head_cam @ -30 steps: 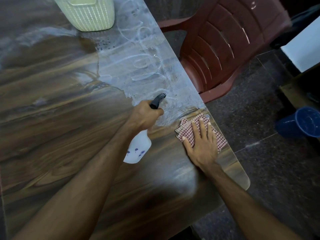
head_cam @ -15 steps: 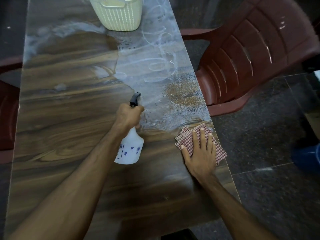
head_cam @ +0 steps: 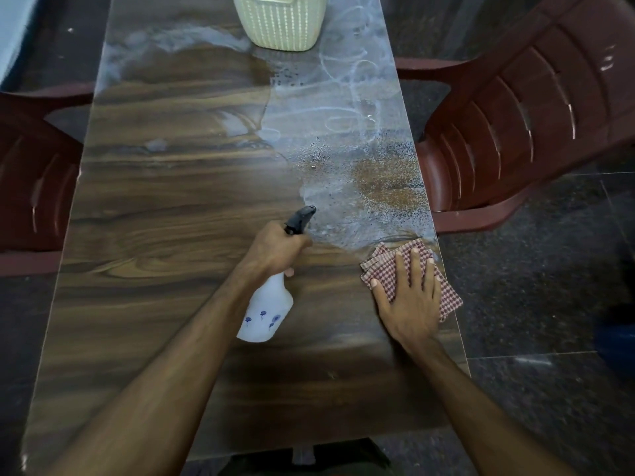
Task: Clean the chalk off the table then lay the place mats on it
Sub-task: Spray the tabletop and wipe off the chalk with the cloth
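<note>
Nearest you, both of your forearms reach out over the wooden table (head_cam: 154, 269), whose dark grain is bare and clean along its near and left parts.

Your right hand (head_cam: 410, 300) lies flat on a folded red-and-white checked cloth (head_cam: 385, 261) at the table's right edge, fingers straight and spread, pressing the cloth down rather than clutching it. One corner of the cloth pokes out past the edge on the near right.

Your left hand (head_cam: 275, 250) is wrapped round the neck of a white spray bottle (head_cam: 266, 310) with small blue flower marks on its body. The bottle is held tilted, its base toward you and its black nozzle (head_cam: 299, 219) pointing away and to the right, at the wet patch.

Just beyond the nozzle and the cloth, the chalk (head_cam: 343, 108) covers the far right part of the table as a pale film with looping white scribbles. The near end of that film is speckled with droplets, and a brown wet patch (head_cam: 385, 183) shows through it by the right edge. A thinner pale smear curves across the far left of the top.

At the far end stands a cream ribbed basket (head_cam: 280, 20), touching the chalky area. A dark red plastic chair (head_cam: 532, 115) sits beside the table on the right, and another chair (head_cam: 34, 187) on the left.
</note>
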